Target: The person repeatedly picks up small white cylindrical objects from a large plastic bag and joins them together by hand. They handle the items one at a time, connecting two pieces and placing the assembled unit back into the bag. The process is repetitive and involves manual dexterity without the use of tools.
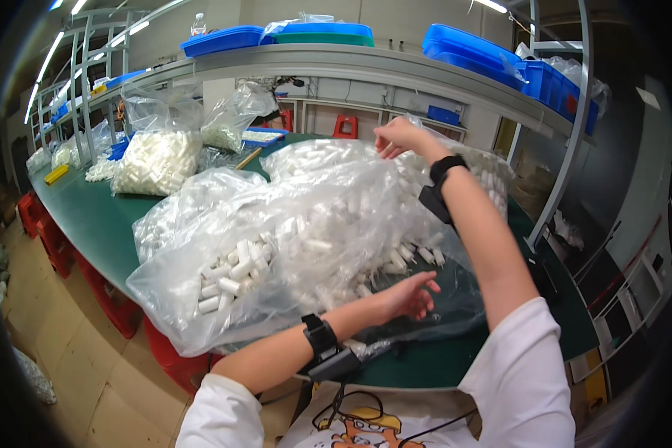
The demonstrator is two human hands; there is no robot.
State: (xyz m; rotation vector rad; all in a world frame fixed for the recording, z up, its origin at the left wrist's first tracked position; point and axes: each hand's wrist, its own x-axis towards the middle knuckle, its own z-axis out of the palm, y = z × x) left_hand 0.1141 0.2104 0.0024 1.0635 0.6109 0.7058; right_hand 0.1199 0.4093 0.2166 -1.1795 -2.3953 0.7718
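Plastic everywhere, honestly. My right hand (397, 139) is up at the far side, fingers pinched shut on the top edge of the big clear plastic bag (313, 224) and lifting it, while my left hand (411, 296) sits low and near me, fingers loosely spread, reaching in at the bag's mouth without gripping anything. The bag sprawls between both hands across the green table (97, 216), stuffed with small white cylinders (235, 265) that look hard and smooth. The film is thin, crinkly and slippery, so I reckon it could slide out of my pinch or tear, and those round pieces would roll off the near edge just below my left wrist.
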